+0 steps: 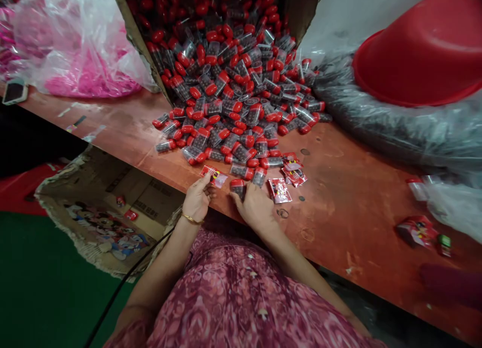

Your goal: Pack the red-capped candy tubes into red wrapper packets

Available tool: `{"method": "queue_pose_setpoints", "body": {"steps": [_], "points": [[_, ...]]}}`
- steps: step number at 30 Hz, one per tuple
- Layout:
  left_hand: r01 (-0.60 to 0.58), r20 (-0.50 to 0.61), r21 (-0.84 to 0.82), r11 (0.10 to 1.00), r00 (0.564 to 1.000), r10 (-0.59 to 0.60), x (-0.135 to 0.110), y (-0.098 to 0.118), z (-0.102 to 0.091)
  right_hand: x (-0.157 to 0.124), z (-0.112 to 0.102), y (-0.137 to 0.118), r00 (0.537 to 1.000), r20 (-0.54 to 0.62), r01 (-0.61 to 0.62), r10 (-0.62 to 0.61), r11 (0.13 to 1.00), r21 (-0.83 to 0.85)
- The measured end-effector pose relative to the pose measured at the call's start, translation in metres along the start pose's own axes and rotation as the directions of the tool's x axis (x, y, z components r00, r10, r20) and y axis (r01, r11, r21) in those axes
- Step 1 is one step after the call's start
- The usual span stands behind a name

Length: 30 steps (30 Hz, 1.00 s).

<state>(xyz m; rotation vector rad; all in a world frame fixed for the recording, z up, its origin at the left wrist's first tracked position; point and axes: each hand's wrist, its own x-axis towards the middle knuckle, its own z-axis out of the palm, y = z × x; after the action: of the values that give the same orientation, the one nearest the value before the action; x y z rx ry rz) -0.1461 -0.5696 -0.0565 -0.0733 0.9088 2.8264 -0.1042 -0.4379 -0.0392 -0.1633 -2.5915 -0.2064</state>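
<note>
My left hand (196, 200) rests at the near edge of the brown table (339, 212), its fingers closed on a small red printed packet (214, 176). My right hand (253, 203) lies beside it, fingers curled over a clear red-capped vial (238, 186). Just beyond both hands a big heap of the same red-capped vials (229, 97) spills out of a tipped cardboard box (131, 31). More red packets (279, 190) lie to the right of my right hand, with a small cluster of packets (293, 169) a little farther off.
A red plastic basin (425, 51) sits upside down on a dark plastic bag (395, 122) at right. A bag of pink items (83, 51) lies at left, with a phone (14, 91) beside it. Below the table stands an open cardboard box (109, 207). Red packets (417, 231) lie far right.
</note>
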Motion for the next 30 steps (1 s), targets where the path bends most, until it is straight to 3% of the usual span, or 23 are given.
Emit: {"method": "queue_pose_setpoints", "body": {"steps": [3,6,10,13,17,22,30], "points": [[0.007,0.023,0.027,1.000,1.000,-0.008,-0.004,0.000,0.003,-0.004,0.002,0.015,0.998,-0.048,0.052,-0.047,0.992,0.114],[0.012,0.069,0.067,0.998,0.997,-0.017,-0.007,-0.003,0.008,-0.013,0.000,0.035,0.996,-0.087,0.070,-0.037,0.907,0.416],[-0.018,0.110,0.119,0.993,0.994,0.005,-0.011,-0.010,0.016,-0.027,-0.016,0.048,0.999,-0.034,0.045,-0.031,0.522,0.852],[-0.058,0.127,0.156,0.986,0.991,0.038,-0.014,-0.013,0.020,-0.030,-0.031,0.048,0.997,0.030,-0.004,-0.067,0.368,0.930],[-0.113,0.166,0.220,0.969,0.983,0.077,-0.018,-0.015,0.022,-0.026,-0.038,0.043,0.994,0.071,-0.039,-0.086,0.336,0.941],[-0.150,0.213,0.276,0.949,0.973,0.092,-0.019,-0.016,0.020,-0.024,-0.031,0.042,0.993,0.107,-0.084,-0.056,0.313,0.946],[-0.161,0.325,0.230,0.960,0.942,0.080,-0.019,-0.021,0.025,-0.023,-0.020,0.045,0.991,0.116,-0.094,-0.071,0.267,0.959]]}}
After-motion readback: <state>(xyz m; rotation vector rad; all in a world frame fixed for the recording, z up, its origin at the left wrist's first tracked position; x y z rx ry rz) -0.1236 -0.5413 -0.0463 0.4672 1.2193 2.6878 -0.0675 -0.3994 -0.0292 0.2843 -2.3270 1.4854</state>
